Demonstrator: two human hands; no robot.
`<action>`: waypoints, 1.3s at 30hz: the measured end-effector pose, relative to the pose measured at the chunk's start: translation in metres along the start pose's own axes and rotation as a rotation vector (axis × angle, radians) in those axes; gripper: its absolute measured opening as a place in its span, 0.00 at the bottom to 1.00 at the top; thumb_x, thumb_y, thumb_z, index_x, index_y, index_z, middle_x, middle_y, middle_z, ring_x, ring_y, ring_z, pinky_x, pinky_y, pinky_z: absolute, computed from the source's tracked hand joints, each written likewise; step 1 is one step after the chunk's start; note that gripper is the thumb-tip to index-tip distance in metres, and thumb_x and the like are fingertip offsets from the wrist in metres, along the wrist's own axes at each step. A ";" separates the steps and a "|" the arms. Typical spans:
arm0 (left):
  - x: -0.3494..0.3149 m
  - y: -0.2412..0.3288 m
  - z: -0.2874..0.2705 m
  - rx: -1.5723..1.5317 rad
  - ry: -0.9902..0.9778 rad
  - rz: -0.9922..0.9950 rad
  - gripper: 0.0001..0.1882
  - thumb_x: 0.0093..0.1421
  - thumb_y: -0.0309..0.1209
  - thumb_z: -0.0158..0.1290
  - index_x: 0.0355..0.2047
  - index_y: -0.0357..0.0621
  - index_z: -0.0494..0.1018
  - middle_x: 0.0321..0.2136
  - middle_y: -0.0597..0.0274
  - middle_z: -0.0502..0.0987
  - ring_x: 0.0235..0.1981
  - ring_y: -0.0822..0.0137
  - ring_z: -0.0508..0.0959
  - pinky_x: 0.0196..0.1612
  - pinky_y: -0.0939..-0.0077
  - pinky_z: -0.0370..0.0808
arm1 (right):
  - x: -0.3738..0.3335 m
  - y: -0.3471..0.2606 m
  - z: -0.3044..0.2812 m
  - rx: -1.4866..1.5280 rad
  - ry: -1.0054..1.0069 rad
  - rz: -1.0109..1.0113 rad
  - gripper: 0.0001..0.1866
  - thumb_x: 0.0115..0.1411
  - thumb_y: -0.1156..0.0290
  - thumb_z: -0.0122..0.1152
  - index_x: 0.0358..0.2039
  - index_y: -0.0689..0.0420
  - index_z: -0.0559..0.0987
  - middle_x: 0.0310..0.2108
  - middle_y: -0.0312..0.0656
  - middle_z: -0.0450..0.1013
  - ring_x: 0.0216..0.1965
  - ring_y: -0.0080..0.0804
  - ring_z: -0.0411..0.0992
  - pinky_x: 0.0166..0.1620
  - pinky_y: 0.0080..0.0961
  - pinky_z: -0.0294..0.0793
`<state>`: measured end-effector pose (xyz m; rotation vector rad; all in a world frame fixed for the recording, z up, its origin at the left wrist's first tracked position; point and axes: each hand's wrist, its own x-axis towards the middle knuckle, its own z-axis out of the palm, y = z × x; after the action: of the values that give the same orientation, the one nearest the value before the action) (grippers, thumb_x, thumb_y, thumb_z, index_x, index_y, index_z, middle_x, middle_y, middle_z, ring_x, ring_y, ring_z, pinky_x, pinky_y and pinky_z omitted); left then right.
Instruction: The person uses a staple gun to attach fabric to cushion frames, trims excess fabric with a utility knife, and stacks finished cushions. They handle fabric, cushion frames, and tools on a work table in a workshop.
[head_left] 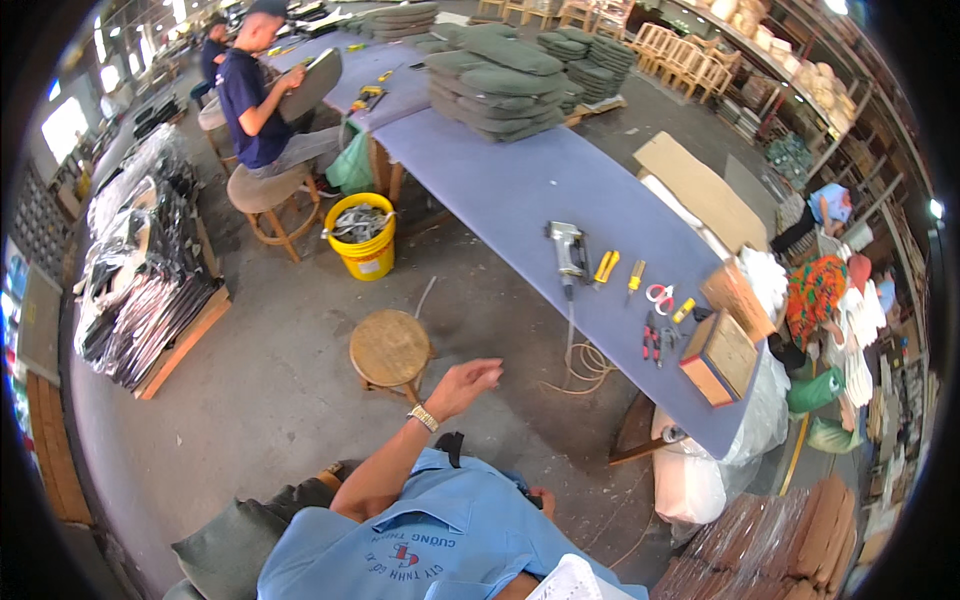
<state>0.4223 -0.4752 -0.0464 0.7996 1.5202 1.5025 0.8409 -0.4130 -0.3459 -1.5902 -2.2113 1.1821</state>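
Observation:
My left hand (468, 387), with a gold-coloured watch (424, 417) on its wrist, reaches out in front of my blue shirt. Its fingers look loosely stretched, and nothing shows in them. Close by, a round wooden stool (390, 348) stands on the floor. Low against my body, my right hand (544, 502) is mostly hidden beside a dark object; its fingers cannot be made out. On the blue-grey table (480, 190) lie a staple gun (567, 252) with a hose, yellow-handled pliers (606, 268), a screwdriver (636, 278), scissors (660, 297) and red-black pliers (652, 338). Both hands are apart from these.
A box (719, 358) stands at the table's near right end. Stacked dark green cushions (495, 80) fill its far part. A yellow bucket (361, 240) of metal pieces stands left of the table. Beyond it, a seated person (255, 100) holds a panel. Hose coils (590, 372) hang by the edge.

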 end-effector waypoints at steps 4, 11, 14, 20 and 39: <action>-0.032 0.138 -0.062 -0.199 0.083 0.393 0.26 0.72 0.39 0.52 0.65 0.36 0.68 0.59 0.51 0.77 0.56 0.62 0.78 0.61 0.64 0.73 | 0.093 -0.152 -0.028 0.101 -0.539 0.100 0.12 0.64 0.64 0.60 0.34 0.60 0.82 0.27 0.41 0.79 0.26 0.30 0.78 0.29 0.30 0.77; -0.104 0.258 -0.091 -0.112 0.266 1.274 0.38 0.72 0.58 0.41 0.62 0.32 0.70 0.51 0.38 0.79 0.49 0.46 0.82 0.55 0.55 0.77 | 0.208 -0.228 -0.012 0.058 -0.675 -0.016 0.09 0.65 0.66 0.61 0.40 0.56 0.81 0.31 0.39 0.78 0.25 0.27 0.77 0.26 0.26 0.76; -0.100 0.275 -0.077 -0.213 0.114 1.438 0.38 0.71 0.59 0.41 0.61 0.33 0.71 0.51 0.37 0.79 0.49 0.45 0.82 0.55 0.54 0.77 | 0.254 -0.246 0.032 -0.238 -0.678 -0.284 0.12 0.63 0.61 0.63 0.40 0.55 0.82 0.32 0.42 0.81 0.27 0.29 0.79 0.31 0.29 0.78; 0.006 0.297 -0.092 -0.302 -0.107 1.390 0.39 0.71 0.60 0.41 0.60 0.34 0.72 0.50 0.34 0.79 0.49 0.43 0.81 0.56 0.52 0.76 | 0.291 -0.339 0.065 -0.313 -0.732 -0.437 0.14 0.62 0.57 0.65 0.42 0.53 0.82 0.33 0.42 0.83 0.30 0.33 0.82 0.38 0.31 0.79; 0.313 0.383 -0.101 -0.442 -0.681 1.191 0.40 0.68 0.64 0.40 0.57 0.38 0.75 0.48 0.28 0.77 0.49 0.38 0.80 0.57 0.47 0.75 | 0.477 -0.432 -0.031 0.594 -0.403 0.176 0.21 0.69 0.66 0.60 0.60 0.55 0.71 0.38 0.45 0.82 0.29 0.26 0.79 0.31 0.25 0.78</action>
<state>0.1490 -0.2139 0.2874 1.8387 0.0824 1.9162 0.3469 -0.0373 -0.1727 -1.3912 -1.6637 2.1186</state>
